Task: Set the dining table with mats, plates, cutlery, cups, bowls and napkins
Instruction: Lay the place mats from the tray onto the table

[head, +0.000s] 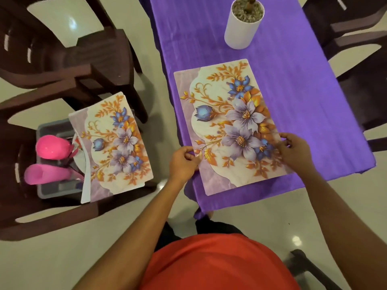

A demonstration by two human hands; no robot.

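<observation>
The left hand (pixel 184 162) and right hand (pixel 295 152) pinch the floral mat (pixel 230 126) at its side edges, fingers (pixel 189 154) curled. It lies flat on the purple desk (pixel 303 91). It seems thin, light, slightly bendy; the edges give a good hold.

Mat (pixel 230 126) on table (pixel 293 80), between the grips: left hand (pixel 184 162) and right hand (pixel 295 151) pinch opposite edges. Pot (pixel 244 24) beyond the grips. Left of left grip, chair (pixel 62 212) carrying bin (pixel 52 191) — cups (pixel 52 147) inside, spare mats (pixel 117 143) on top.
</observation>
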